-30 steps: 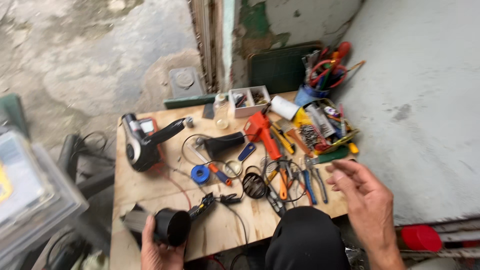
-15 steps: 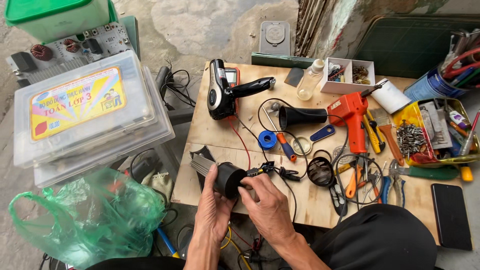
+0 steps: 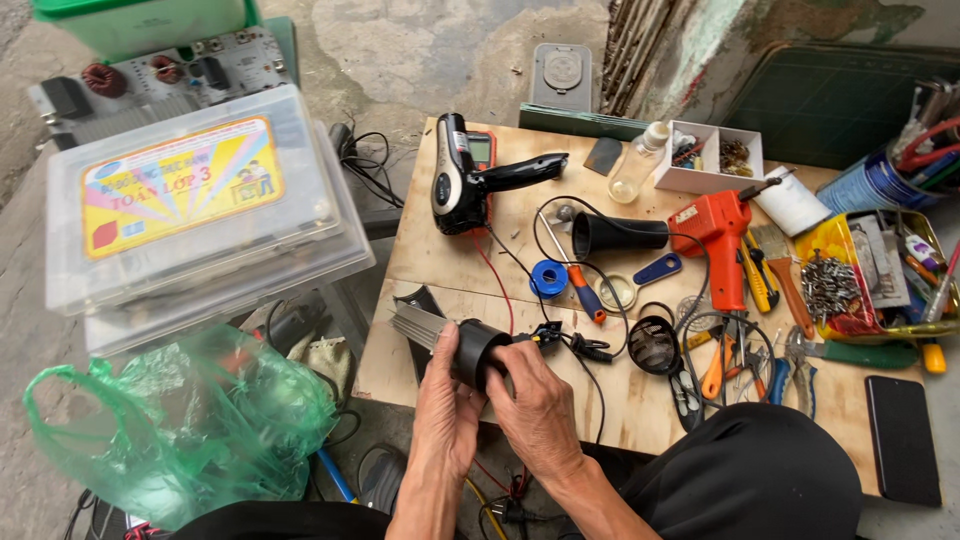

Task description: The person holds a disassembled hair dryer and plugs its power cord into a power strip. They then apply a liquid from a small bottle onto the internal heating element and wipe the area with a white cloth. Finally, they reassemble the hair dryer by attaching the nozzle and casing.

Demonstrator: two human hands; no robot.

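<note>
Where concrete floor (image 3: pixel 440 50) shows, plywood table (image 3: pixel 640 400) stands.

Both forearms rose from six o'clock, converging near the lower centre. The left hand (image 3: pixel 447 405) sat palm inward, fingers curled toward twelve o'clock, closed in a grip. The right hand (image 3: pixel 537 405) lay just beside it at three o'clock, knuckles up, fingers bent toward eleven o'clock, also gripping.
</note>
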